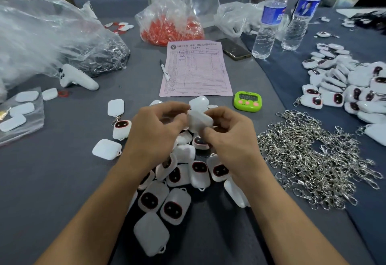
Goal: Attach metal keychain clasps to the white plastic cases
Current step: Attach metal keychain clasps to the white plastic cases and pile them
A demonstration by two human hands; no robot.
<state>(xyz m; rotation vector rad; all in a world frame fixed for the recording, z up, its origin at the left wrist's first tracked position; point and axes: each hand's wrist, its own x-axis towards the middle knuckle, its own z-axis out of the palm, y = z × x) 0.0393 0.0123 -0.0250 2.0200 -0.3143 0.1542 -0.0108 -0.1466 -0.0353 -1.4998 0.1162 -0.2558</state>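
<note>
We have one white case (200,120) pinched between curled fingers, left hand (155,127) at its edge, right hand (228,137) under it. We can't see a clasp at the fingertips. Probably next: hooking one from the clasp pile (313,160), out beyond our right fingers.

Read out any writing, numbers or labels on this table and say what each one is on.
Pink form: printed Chinese header and table entries, too blurred to read.
Green timer: display digits, too blurred to read.
Left water bottle and right water bottle: blue labels, print too small to read.
Nothing can be quoted.
</note>
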